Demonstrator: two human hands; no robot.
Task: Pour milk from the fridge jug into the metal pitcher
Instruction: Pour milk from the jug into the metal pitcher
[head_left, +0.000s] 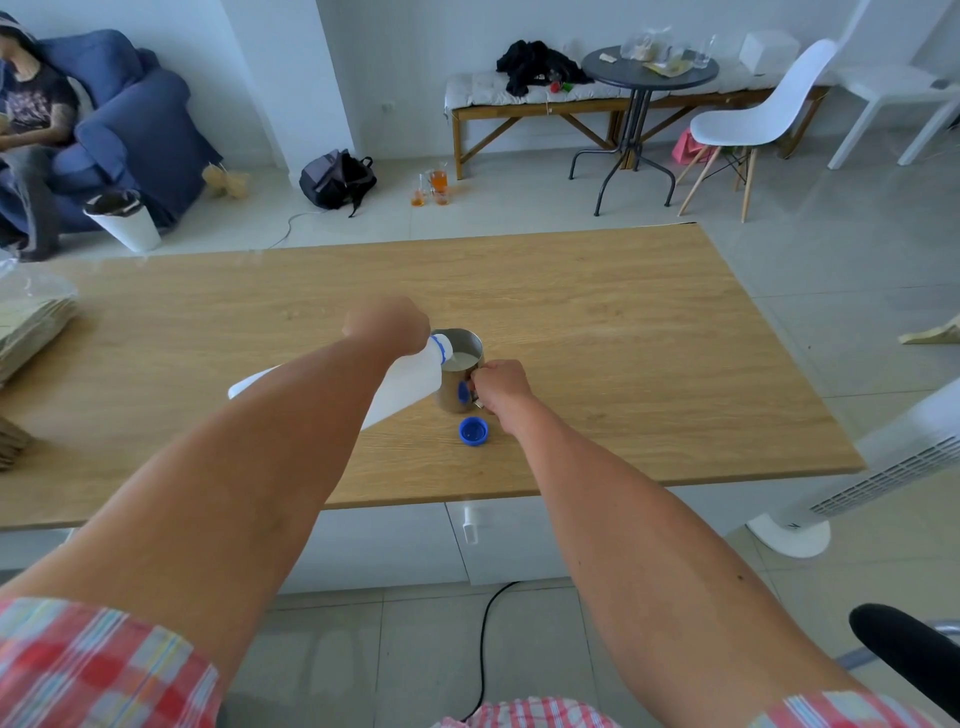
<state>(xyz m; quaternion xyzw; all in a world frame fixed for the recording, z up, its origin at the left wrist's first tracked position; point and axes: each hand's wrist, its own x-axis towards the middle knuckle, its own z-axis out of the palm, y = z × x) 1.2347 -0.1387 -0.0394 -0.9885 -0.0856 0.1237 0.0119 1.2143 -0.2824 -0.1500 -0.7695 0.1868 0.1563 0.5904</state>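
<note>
A metal pitcher (457, 389) stands on the wooden table (623, 338), with white milk visible inside. My left hand (387, 325) grips a white plastic milk jug (410, 382) and holds it tilted steeply, its blue-ringed neck over the pitcher's rim. My forearm hides the jug's middle. My right hand (501, 384) grips the pitcher's handle on its right side. The jug's blue cap (473, 431) lies open side up on the table just in front of the pitcher.
A stack of paper bags under plastic (31, 322) sits at the table's left edge. A white tower fan (857, 467) stands off the right front corner. A black chair arm (909, 654) is at the lower right. A person sits on a blue armchair (130, 130) far left.
</note>
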